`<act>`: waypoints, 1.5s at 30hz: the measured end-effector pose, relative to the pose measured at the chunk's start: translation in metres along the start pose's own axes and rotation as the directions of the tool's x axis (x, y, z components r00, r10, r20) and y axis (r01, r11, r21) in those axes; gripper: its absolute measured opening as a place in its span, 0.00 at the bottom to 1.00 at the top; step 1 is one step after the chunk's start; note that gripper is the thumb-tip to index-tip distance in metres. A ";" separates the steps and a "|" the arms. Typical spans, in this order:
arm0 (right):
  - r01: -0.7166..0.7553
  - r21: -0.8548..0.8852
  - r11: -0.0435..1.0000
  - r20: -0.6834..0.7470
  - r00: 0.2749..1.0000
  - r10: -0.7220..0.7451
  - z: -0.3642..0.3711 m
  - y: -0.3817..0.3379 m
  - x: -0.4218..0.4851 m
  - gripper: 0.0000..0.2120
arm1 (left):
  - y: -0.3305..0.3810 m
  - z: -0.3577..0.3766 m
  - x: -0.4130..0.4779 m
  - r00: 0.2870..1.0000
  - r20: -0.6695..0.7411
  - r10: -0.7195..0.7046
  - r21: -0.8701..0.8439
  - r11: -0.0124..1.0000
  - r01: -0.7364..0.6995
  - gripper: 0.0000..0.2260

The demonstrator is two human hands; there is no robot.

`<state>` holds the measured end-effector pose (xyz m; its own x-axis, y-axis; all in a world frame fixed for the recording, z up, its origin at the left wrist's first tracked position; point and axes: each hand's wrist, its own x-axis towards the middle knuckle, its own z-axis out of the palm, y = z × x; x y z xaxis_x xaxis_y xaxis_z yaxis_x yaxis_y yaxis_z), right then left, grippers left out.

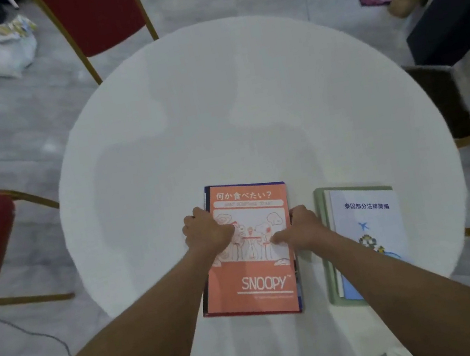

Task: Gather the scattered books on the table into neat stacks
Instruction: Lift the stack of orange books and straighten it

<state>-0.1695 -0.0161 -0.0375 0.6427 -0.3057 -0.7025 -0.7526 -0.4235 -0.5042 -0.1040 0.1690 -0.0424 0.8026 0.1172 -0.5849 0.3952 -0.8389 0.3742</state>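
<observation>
Forearms reach in from the near edge of the round white surface (pixel 244 97), and both hands meet at the orange Snoopy book (pixel 253 268), which serves as the landmark for everything else.

That book tops a stack; a dark blue cover (pixel 299 287) shows under its right and far edges, so at least one more book lies beneath. How many in all I cannot tell. The stack lies flat near the front edge of the surface.

The left hand (pixel 207 233) sits on the book's left edge, fingers curled over the side and loosely clenched there. The right hand (pixel 299 227) presses the right edge, thumb lying on the cover and fingers wrapped down the side. Each grip bears on the stack from its flank rather than lifting it, and the book lies squarely between the two.

These look like thin, light paperbacks, stiff enough to slide as slabs but glossy, so upper covers may slip over lower ones. Squeezing at mid-length on both long edges, as now, seems the best hold for squaring them.

Right of the Snoopy book, just apart, lies a second stack: a pale blue booklet (pixel 366 217) on a green book (pixel 328 243).

Beyond the Snoopy book no other book shows on the surface.
</observation>
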 end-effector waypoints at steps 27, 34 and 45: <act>0.542 0.319 0.777 -0.289 0.837 -0.465 -0.047 -0.030 -0.066 0.24 | 0.026 -0.071 -0.065 0.884 -0.258 0.388 -0.630 0.627 -0.459 0.17; 0.516 0.341 0.786 -0.206 0.857 -0.473 -0.030 -0.007 -0.066 0.26 | -0.002 -0.061 -0.072 0.854 -0.133 0.503 -0.494 0.713 -0.497 0.24; 0.550 0.341 0.762 -0.317 0.831 -0.457 -0.038 -0.005 -0.057 0.24 | 0.005 -0.061 -0.070 0.799 -0.202 0.566 -0.476 0.657 -0.585 0.21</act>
<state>-0.1969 -0.0289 0.0245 0.9236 -0.3307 -0.1936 -0.2691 -0.1999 -0.9422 -0.1307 0.1894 0.0445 0.9555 -0.2735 -0.1102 0.0025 -0.3664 0.9305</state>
